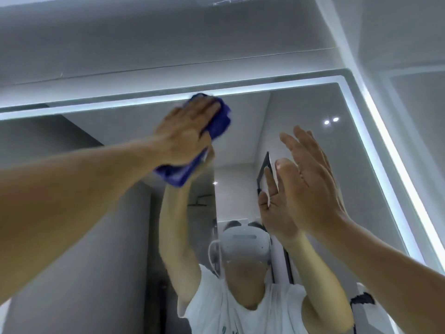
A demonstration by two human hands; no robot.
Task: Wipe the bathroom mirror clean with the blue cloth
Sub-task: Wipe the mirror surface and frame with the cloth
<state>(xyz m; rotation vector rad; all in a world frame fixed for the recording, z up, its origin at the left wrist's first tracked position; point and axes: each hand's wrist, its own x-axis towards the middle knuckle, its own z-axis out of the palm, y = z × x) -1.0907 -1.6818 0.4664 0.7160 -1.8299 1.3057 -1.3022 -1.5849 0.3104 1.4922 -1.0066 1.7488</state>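
Observation:
The bathroom mirror (pixel 313 112) fills most of the view, framed by a lit white strip along its top and right edges. My left hand (pixel 186 132) presses the bunched blue cloth (pixel 220 122) flat against the glass just under the top light strip, left of centre. The cloth sticks out above my fingers and below my palm. My right hand (pixel 310 179) is raised with straight fingers, its palm at the glass to the right; whether it touches the mirror I cannot tell. It holds nothing. Both arms are mirrored in the glass.
The mirror's lit top edge (pixel 240 89) meets a grey wall panel (pixel 168 39) above. A white wall (pixel 397 32) borders the mirror on the right. In the reflection a person in a white shirt wears a headset, with a dark frame behind.

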